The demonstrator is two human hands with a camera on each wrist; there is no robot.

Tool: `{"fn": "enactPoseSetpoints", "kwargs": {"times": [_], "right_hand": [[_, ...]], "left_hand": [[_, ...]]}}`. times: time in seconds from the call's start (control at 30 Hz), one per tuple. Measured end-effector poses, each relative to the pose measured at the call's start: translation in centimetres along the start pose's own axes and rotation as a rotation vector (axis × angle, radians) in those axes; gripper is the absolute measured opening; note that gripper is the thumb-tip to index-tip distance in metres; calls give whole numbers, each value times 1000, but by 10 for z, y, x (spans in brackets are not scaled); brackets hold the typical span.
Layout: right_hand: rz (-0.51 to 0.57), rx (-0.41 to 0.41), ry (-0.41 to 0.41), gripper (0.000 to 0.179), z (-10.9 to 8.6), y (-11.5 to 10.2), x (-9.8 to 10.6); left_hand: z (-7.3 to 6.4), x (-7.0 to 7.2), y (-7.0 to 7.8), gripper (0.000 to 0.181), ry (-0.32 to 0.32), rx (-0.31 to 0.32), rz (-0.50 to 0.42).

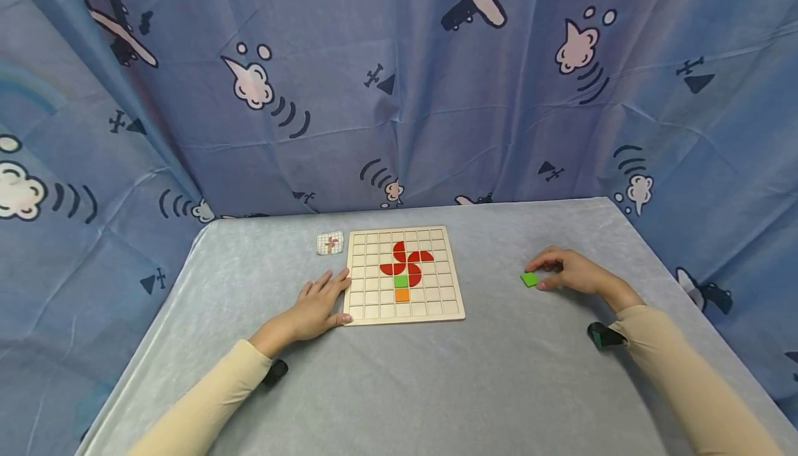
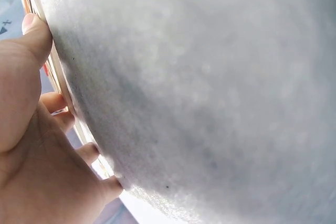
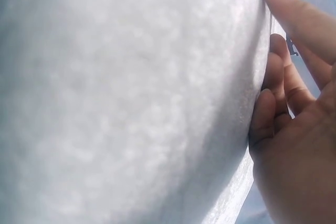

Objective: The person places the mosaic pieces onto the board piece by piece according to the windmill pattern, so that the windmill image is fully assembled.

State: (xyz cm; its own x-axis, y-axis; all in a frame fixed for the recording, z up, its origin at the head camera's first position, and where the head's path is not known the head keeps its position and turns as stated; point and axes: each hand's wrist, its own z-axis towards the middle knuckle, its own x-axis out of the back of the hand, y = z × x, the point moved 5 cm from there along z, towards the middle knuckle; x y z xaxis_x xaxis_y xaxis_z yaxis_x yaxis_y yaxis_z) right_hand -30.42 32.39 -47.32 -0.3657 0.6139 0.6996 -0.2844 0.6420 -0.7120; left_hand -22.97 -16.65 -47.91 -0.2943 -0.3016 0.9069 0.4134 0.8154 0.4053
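Observation:
A pale wooden grid board [image 1: 368, 307] lies on the table. My left hand [image 1: 314, 309] rests at its left edge, fingers spread and fairly straight, the fingertips and thumb touching the rim; the left wrist view shows this hand [image 2: 44, 129] against the board's side. Red curved pieces [image 1: 399, 249] form a pinwheel on the grid, with a green square tile [image 1: 401, 281] and an orange square tile [image 1: 402, 295] below. Off to the board's right, my right hand [image 1: 572, 272] pinches another green square tile [image 1: 529, 278] between thumb and fingers, at or close to the tabletop.
A small card [image 1: 330, 243] printed with a grid and pinwheel picture lies beside the board's upper left corner. The grey-covered table [image 1: 399, 387] ends at the back against a blue curtain [image 1: 337, 130] patterned with planes and clouds.

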Motion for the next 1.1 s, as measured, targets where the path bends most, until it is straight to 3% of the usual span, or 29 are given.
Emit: {"fn": "enactPoseSetpoints", "kwargs": {"times": [1.1], "right_hand": [[-7,-26,25,34,-1,-2,-2]], "left_hand": [[1,0,-1,76,3,5,-1]]}}
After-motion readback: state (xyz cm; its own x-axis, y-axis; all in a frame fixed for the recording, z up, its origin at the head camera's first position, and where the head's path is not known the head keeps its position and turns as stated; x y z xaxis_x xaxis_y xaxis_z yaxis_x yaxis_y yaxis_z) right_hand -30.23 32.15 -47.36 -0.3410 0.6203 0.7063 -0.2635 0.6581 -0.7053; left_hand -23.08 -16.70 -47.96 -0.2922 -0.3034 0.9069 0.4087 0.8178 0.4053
